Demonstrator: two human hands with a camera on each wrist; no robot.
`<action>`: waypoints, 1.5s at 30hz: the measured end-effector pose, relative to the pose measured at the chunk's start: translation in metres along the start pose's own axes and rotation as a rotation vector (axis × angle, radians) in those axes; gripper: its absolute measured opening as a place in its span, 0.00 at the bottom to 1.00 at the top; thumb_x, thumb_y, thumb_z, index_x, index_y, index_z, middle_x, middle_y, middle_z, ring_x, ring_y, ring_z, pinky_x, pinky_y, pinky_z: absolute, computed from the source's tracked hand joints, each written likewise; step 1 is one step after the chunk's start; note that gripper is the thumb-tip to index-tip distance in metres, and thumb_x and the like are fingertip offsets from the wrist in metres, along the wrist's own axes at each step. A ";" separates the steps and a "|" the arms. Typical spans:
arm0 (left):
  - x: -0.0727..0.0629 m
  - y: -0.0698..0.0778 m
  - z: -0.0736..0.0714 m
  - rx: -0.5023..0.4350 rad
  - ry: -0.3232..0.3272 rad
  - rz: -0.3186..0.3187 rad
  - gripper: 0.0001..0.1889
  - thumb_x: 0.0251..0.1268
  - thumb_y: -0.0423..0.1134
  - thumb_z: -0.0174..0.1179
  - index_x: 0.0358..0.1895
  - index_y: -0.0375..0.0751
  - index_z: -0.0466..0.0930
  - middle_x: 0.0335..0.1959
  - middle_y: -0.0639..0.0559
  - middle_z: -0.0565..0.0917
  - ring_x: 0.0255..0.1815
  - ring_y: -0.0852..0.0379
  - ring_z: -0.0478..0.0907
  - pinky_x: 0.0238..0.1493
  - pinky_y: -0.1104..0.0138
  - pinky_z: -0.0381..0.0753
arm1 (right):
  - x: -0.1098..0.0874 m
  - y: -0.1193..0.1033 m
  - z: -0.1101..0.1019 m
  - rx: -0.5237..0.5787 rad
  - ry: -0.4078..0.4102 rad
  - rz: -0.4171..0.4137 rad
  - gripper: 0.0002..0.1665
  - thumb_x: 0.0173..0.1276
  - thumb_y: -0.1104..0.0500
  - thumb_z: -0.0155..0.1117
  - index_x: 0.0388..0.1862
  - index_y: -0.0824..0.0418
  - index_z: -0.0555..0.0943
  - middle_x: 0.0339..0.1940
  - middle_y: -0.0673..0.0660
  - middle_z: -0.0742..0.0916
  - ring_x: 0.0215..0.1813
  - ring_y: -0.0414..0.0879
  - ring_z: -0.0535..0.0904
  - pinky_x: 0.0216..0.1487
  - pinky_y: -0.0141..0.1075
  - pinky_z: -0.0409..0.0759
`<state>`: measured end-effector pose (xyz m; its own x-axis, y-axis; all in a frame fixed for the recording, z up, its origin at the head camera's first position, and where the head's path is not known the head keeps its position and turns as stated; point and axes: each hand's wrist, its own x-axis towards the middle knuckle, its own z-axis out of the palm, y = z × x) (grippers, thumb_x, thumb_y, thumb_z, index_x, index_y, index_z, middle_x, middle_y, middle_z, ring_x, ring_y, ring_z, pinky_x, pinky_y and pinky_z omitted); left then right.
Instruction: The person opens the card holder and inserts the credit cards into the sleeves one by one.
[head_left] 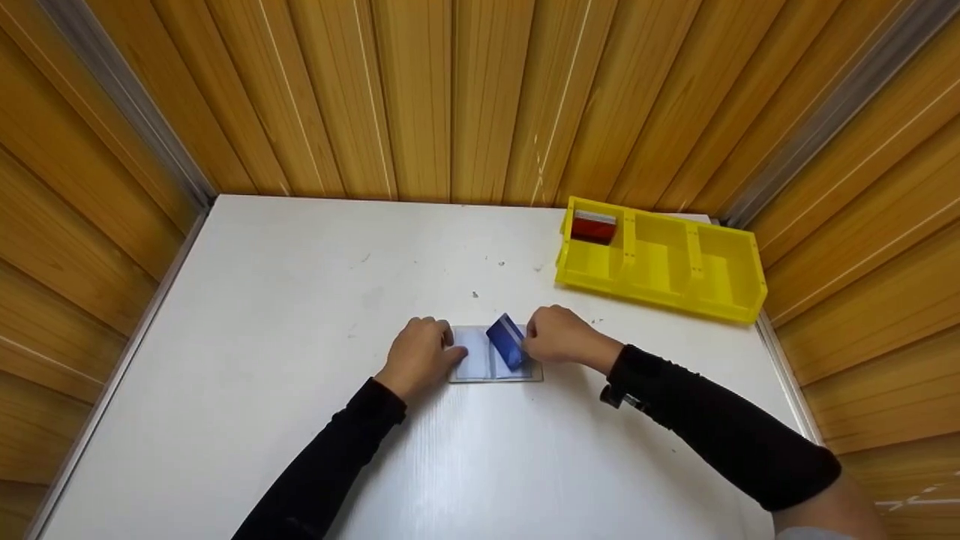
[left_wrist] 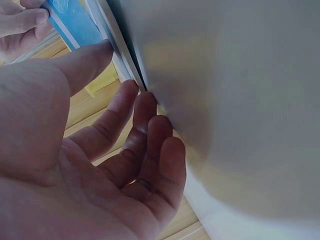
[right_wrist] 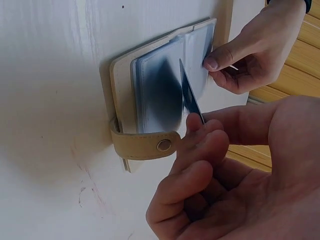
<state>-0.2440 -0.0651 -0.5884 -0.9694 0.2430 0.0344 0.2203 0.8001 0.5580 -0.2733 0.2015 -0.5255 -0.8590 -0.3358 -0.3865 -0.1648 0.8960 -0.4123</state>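
Note:
A card holder point(head_left: 472, 364) lies open on the white table, its clear plastic sleeves point(right_wrist: 159, 90) facing up. My left hand point(head_left: 421, 358) grips its left edge, the thumb point(left_wrist: 90, 62) on the sleeve side and the fingertips against the edge. Between thumb and fingers my right hand point(head_left: 562, 335) pinches a blue card point(head_left: 505, 342) with a pale stripe. The card stands tilted over the right-hand sleeves; whether its lower edge touches them I cannot tell. In the right wrist view a tan strap point(right_wrist: 145, 145) with a metal snap sticks out from the holder's side.
A yellow bin point(head_left: 660, 259) with three compartments stands at the back right of the table. Its left compartment holds a red stack point(head_left: 594, 227) with a pale top. Wood-patterned walls point(head_left: 420, 97) enclose the back and both sides.

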 end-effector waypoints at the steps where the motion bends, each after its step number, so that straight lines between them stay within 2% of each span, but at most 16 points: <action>1: 0.000 0.000 0.000 0.001 0.000 -0.002 0.14 0.69 0.48 0.76 0.36 0.41 0.88 0.36 0.48 0.86 0.44 0.46 0.80 0.49 0.54 0.81 | 0.000 0.000 0.000 -0.006 -0.002 0.000 0.21 0.68 0.56 0.64 0.14 0.52 0.77 0.14 0.45 0.71 0.20 0.42 0.67 0.22 0.35 0.62; 10: 0.001 0.001 -0.002 -0.009 -0.001 -0.007 0.13 0.68 0.48 0.75 0.35 0.42 0.87 0.35 0.48 0.85 0.43 0.47 0.78 0.48 0.54 0.80 | 0.001 -0.004 0.003 0.003 -0.025 0.042 0.21 0.71 0.55 0.66 0.16 0.53 0.79 0.15 0.46 0.72 0.21 0.43 0.68 0.23 0.36 0.63; 17: 0.001 0.001 -0.002 -0.010 0.001 -0.005 0.13 0.68 0.48 0.75 0.35 0.41 0.89 0.35 0.48 0.86 0.44 0.47 0.79 0.48 0.54 0.80 | 0.001 -0.003 0.005 0.013 -0.039 -0.014 0.23 0.68 0.59 0.62 0.12 0.51 0.71 0.12 0.45 0.68 0.19 0.41 0.64 0.22 0.35 0.60; 20: 0.001 0.001 -0.002 -0.004 0.000 -0.001 0.13 0.68 0.48 0.75 0.35 0.40 0.89 0.35 0.47 0.86 0.44 0.46 0.80 0.48 0.54 0.81 | 0.000 -0.003 0.004 0.018 -0.045 -0.029 0.21 0.69 0.60 0.63 0.14 0.52 0.75 0.14 0.46 0.71 0.21 0.42 0.66 0.23 0.35 0.62; 25: 0.001 -0.001 -0.002 0.007 0.002 0.010 0.13 0.67 0.47 0.75 0.35 0.40 0.90 0.35 0.47 0.86 0.44 0.46 0.80 0.47 0.53 0.81 | 0.002 -0.004 0.006 0.039 -0.059 0.000 0.15 0.71 0.59 0.66 0.22 0.56 0.85 0.20 0.49 0.79 0.26 0.45 0.72 0.28 0.36 0.68; 34: 0.001 -0.001 -0.001 0.002 0.000 0.009 0.12 0.67 0.47 0.75 0.35 0.40 0.89 0.35 0.47 0.86 0.43 0.46 0.79 0.47 0.54 0.80 | 0.006 -0.011 0.009 0.030 -0.062 0.016 0.15 0.70 0.58 0.69 0.21 0.55 0.84 0.18 0.48 0.78 0.25 0.44 0.71 0.27 0.36 0.67; 45: 0.002 -0.002 0.001 -0.003 0.000 -0.011 0.13 0.67 0.47 0.75 0.35 0.41 0.90 0.35 0.48 0.86 0.44 0.47 0.79 0.48 0.54 0.81 | 0.008 -0.019 0.015 0.003 -0.022 0.007 0.15 0.68 0.58 0.68 0.21 0.57 0.87 0.17 0.48 0.77 0.25 0.45 0.71 0.27 0.37 0.66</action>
<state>-0.2458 -0.0655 -0.5904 -0.9719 0.2339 0.0279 0.2089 0.8012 0.5607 -0.2698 0.1772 -0.5330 -0.8491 -0.3356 -0.4080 -0.1567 0.8976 -0.4121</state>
